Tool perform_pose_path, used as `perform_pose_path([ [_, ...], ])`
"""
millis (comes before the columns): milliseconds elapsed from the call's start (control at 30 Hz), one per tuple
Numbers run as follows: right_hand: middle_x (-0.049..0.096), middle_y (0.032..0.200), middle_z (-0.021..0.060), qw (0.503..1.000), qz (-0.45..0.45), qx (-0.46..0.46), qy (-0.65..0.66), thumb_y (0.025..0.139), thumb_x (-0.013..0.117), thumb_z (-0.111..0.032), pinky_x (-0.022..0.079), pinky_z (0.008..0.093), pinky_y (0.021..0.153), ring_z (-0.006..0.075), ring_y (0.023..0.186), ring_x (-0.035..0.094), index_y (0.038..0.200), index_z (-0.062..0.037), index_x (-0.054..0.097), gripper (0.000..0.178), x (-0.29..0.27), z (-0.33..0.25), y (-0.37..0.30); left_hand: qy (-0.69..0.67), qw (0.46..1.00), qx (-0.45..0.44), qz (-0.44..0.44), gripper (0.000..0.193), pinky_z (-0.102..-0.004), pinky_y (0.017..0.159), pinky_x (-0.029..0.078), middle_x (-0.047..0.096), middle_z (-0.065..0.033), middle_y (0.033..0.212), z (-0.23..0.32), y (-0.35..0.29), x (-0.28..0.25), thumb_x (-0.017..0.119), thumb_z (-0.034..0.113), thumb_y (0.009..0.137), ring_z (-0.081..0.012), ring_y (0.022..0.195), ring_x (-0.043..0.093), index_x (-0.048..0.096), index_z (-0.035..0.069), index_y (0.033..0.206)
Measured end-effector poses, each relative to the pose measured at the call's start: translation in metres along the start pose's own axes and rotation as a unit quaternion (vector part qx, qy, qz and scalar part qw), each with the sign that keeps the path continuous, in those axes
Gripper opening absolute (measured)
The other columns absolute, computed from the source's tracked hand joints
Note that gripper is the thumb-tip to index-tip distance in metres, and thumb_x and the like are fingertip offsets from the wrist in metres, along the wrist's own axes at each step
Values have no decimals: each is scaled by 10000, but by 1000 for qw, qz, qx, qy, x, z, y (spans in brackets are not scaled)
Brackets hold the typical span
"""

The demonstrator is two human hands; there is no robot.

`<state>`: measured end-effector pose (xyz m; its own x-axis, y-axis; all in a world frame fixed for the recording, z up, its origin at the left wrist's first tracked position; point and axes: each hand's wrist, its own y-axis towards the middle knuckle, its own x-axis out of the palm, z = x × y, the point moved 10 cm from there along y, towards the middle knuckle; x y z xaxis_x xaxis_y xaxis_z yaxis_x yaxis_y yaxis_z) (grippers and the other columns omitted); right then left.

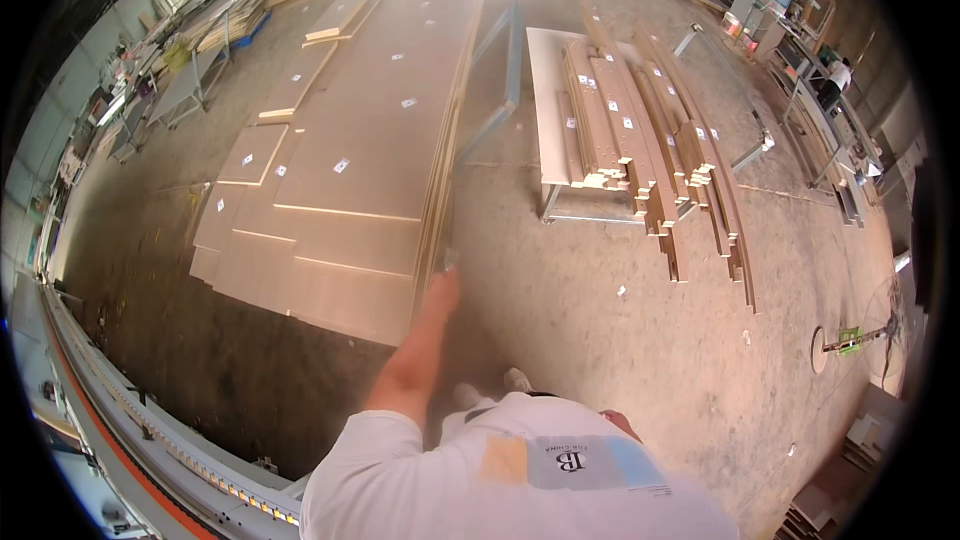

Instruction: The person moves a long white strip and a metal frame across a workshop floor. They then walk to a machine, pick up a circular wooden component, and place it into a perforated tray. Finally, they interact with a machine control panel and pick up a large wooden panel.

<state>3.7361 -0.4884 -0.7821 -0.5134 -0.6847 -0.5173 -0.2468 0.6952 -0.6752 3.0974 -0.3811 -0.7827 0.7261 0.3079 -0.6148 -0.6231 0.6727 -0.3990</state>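
Observation:
My left arm reaches forward, and my left hand (445,286) is beside the right edge of a broad low stack of brown panels (370,175). Its fingers look drawn together, with a small pale thing (450,259) at their tips, too blurred to name. I cannot tell whether the hand touches the panel edge. The panels are of several sizes, laid overlapping, with small white labels (341,166) on many of them. Of my right arm only a sliver shows beside the white shirt; the right hand is hidden.
Right of the panels, a metal-framed table (548,202) bears long brown strips (655,175), several jutting past its near end. A blue-grey metal frame (513,70) stands between. A long machine rail (125,410) runs at lower left. Another person (836,80) is at the far right.

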Motion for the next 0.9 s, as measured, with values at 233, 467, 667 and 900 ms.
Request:
perform_pose_path([
  [233,741,922,66,981,-56,55,176,971,688,-201,470,276,513,149,709,680,1095,-54,712,194,-10,-35,38,72,994,76,-3,793,-609,846,512,711,-322,1098,-86,-61,33,354,602,1041,-503,975,699,637,-123,1197],
  [467,742,934,76,950,-121,82,276,981,666,-135,537,319,633,195,823,716,1113,-40,696,165,3,11,106,8,984,-158,-85,826,-524,993,499,651,-338,1273,-133,-157,58,328,615,1039,-462,1219,635,621,-115,1292],
  [667,728,949,71,963,-123,81,224,972,690,-198,498,292,587,171,755,679,1099,-43,701,200,-3,-38,115,-23,964,-247,-95,838,-510,999,497,649,-339,1276,-202,-237,77,312,630,1040,-449,1216,641,635,-102,1288],
  [900,722,934,90,965,-126,69,218,990,695,-194,485,299,561,187,752,675,1100,-30,692,197,2,-21,118,-37,996,-85,5,707,-463,789,540,729,-172,972,-182,-242,60,325,627,1049,-340,910,700,697,34,1146],
])
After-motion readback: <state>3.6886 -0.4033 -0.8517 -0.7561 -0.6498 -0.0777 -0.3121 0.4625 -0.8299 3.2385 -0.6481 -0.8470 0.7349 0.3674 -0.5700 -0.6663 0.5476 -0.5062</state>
